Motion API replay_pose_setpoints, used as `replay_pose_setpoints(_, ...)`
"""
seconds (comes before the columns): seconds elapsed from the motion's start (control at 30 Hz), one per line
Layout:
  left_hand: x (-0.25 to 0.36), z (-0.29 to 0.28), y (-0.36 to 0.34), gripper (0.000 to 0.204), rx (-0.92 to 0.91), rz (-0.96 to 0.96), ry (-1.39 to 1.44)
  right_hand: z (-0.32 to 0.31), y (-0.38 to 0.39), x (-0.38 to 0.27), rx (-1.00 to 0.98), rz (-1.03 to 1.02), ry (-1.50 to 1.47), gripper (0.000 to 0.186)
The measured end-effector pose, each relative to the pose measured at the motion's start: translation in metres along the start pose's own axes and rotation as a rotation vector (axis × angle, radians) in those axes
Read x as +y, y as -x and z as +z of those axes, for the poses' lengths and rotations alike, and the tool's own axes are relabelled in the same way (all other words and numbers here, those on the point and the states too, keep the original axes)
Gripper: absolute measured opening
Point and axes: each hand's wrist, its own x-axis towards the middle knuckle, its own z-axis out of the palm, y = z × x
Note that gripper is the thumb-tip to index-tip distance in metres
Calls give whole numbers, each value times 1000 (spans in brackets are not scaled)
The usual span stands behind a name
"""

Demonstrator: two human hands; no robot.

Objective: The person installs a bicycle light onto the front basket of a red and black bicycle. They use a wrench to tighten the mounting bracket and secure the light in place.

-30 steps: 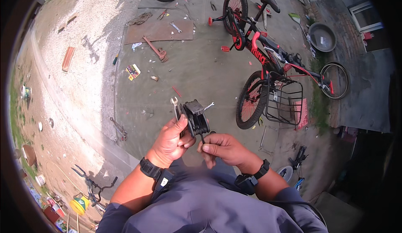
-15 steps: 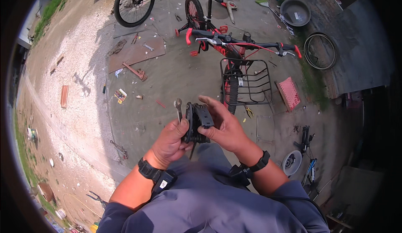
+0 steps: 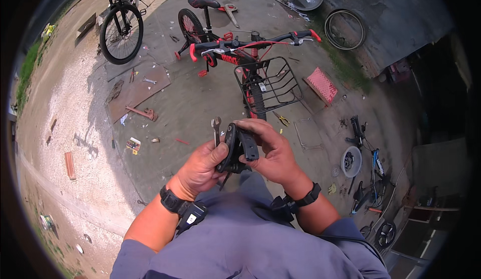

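Over grey concrete point(image 3: 185, 98), a metal wrench point(image 3: 216, 126) is being clasped by the left hand point(image 3: 198, 168), a curved black part point(image 3: 248, 146) by both hands point(image 3: 275, 154).

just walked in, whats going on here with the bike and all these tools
A person is holding a black folding assembly in front of their body, gripping it with the left hand and the right hand. The left hand also holds an upright wrench. Ahead stands a black-and-red bicycle with a black wire basket; neither hand touches it. A reddish pipe wrench lies on the ground.
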Motion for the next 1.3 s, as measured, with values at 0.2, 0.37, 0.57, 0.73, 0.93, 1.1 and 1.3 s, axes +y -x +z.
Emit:
replay_pose_setpoints(0.2,1,5,1,60,-113,-59,-1,-19,4,-20,-80,-82,172,53)
replay_pose_setpoints(0.37,-3,11,-7,59,-183,-91,-16,-30,16,-29,-37,167,-223,54)
replay_pose_setpoints(0.57,-13,36,-34,61,-129,-90,-67,-51,37,-15,75,170,-324,64)
replay_pose_setpoints(0.73,-32,73,-68,61,-124,-130,-79,-86,58,-15,197,124,-329,50)
replay_pose_setpoints(0.93,-71,125,-127,60,-155,-215,-137,-158,94,7,288,120,-147,36)
replay_pose_setpoints(1.1,-102,168,-177,62,-197,-282,-117,-226,125,11,297,181,-244,33)
replay_pose_setpoints(1.3,-128,193,-232,60,-233,-391,-127,-287,148,10,367,238,-275,28)
